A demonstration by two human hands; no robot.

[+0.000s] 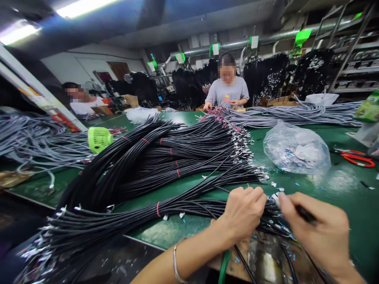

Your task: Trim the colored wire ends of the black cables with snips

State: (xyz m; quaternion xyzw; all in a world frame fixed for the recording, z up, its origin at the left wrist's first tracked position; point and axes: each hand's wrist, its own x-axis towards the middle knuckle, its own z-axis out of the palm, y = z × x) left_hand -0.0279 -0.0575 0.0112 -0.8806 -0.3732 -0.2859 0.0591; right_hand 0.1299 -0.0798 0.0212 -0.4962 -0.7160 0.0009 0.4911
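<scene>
My left hand is closed in a pinch at the end of a black cable, above the front edge of the table. Close by on the right, my right hand is curled around a dark object that I cannot make out, its thumb raised near the stripped white wire ends. A bundle of black cables, tied with a red band, runs left from under my left hand. Behind it lie more tied bundles of black cable, their white ends fanned out to the right.
On the green table sit a clear plastic bag of scraps and red-handled pliers. A green fan stands left, beside grey cables. Across the table a person handles wires; another person is farther left.
</scene>
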